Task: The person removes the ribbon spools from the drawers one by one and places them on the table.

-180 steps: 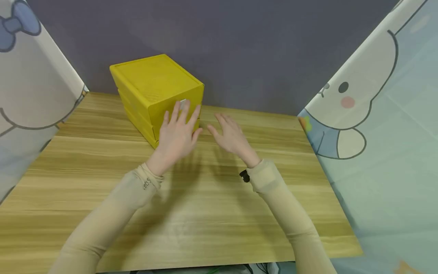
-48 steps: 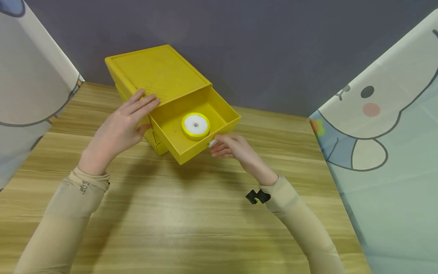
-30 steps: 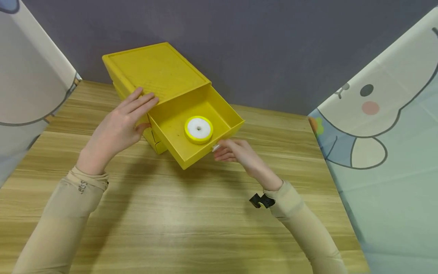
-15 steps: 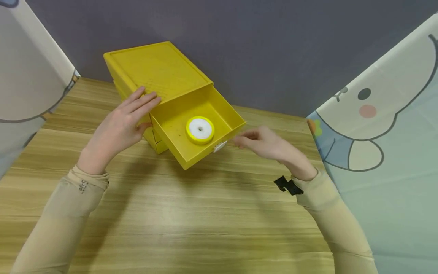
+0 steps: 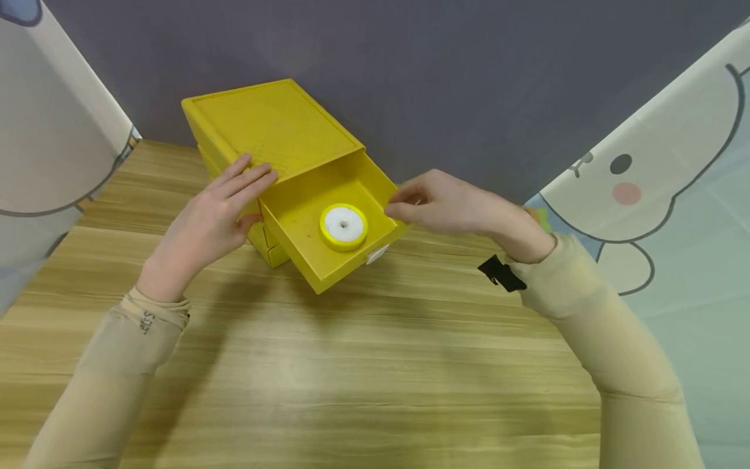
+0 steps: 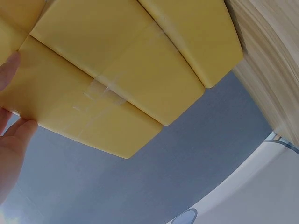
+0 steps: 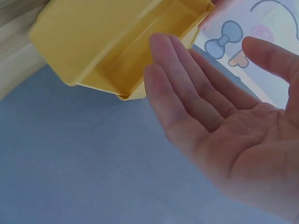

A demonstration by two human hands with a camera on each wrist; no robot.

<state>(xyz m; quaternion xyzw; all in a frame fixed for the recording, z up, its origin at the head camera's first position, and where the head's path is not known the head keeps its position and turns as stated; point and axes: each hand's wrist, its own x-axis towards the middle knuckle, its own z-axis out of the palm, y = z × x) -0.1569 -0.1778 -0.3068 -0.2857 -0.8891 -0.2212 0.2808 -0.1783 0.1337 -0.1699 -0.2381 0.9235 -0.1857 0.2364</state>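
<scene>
Yellow plastic drawer (image 5: 305,215) w/ round ribbon spool (image 5: 343,226); left hand (image 5: 208,218) flat on box (image 5: 263,127).

Light wooden table (image 5: 363,365); yellow drawer box (image 5: 263,130) standing on it near back edge.

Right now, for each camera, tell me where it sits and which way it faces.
Head: high, looking down at yellow drawer box, ribbon roll, left hand, right hand.
Left wrist: low, looking up the box; fingertips show.
Right wrist: below open palm, facing the open drawer.
Shared: all three show the box.
</scene>
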